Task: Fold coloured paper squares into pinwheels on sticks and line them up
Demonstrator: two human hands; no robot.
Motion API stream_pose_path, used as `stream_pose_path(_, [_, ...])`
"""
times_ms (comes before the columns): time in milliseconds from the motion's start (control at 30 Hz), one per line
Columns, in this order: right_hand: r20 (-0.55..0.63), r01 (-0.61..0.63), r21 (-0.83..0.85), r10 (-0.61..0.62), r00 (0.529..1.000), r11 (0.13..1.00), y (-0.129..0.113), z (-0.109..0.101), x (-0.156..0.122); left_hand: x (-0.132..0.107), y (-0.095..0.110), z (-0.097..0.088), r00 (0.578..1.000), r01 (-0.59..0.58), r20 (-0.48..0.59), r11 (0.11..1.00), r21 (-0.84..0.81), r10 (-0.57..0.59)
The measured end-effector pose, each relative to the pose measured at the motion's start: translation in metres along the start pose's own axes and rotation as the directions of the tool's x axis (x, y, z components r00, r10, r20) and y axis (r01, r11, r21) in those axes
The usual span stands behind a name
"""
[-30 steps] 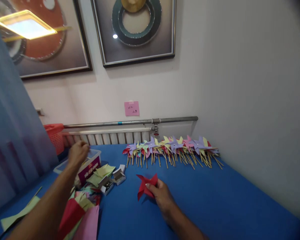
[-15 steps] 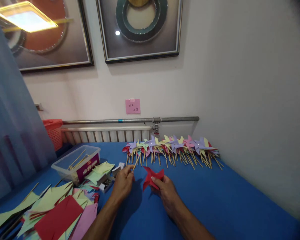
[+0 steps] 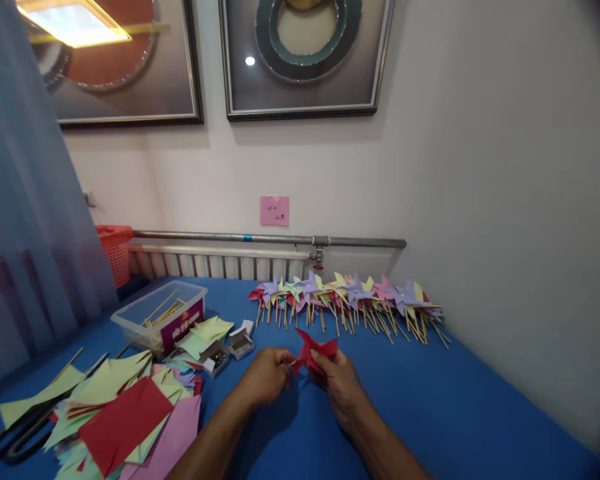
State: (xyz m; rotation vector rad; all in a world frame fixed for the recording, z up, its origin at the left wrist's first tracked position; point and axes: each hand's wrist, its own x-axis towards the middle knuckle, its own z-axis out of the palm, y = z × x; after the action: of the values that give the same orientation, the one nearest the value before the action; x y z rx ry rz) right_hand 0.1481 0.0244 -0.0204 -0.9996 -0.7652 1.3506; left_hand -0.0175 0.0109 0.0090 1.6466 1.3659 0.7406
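Note:
My right hand point(image 3: 339, 383) grips a folded red paper pinwheel point(image 3: 314, 349) just above the blue table point(image 3: 430, 407). My left hand point(image 3: 266, 378) is closed around a thin wooden stick point(image 3: 293, 362), whose tip meets the back of the pinwheel. Most of the stick is hidden inside my fingers. Both hands are close together at the middle of the table.
A row of finished pinwheels on sticks point(image 3: 350, 300) lies along the far edge. A clear box of sticks point(image 3: 160, 317) and small open boxes point(image 3: 229, 348) stand at the left. Loose coloured paper sheets point(image 3: 125, 417) and black scissors point(image 3: 15, 437) lie front left. A red basket point(image 3: 115, 257) is behind.
My left hand came back from the clear box with a stick and brought it to the red pinwheel. The right hand lifted the pinwheel slightly right.

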Motion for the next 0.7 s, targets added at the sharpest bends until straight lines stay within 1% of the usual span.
stream_pose_path(133, [0.010, 0.008, -0.005, -0.008, 1.000, 1.000, 0.001, 0.000, 0.000, 0.000, 0.001, 0.003, 1.000, -0.011, -0.028, 1.000, -0.005, 0.011])
stream_pose_path(233, [0.013, 0.013, -0.012, -0.013, 1.000, 1.000, 0.000, 0.001, 0.000, 0.000, 0.002, 0.005, 0.999, 0.015, -0.038, 1.000, -0.019, -0.016])
stream_pose_path(433, [-0.019, 0.035, -0.007, -0.035, 0.999, 0.999, 0.001, 0.001, 0.001, 0.000, 0.003, 0.008, 0.999, -0.019, -0.042, 0.999, -0.027, 0.018])
stream_pose_path(700, [-0.048, 0.036, 0.009, -0.036, 0.998, 0.999, 0.003, -0.001, 0.003, 0.000, 0.003, 0.010, 0.997, -0.018, -0.073, 1.000, -0.018, 0.017])
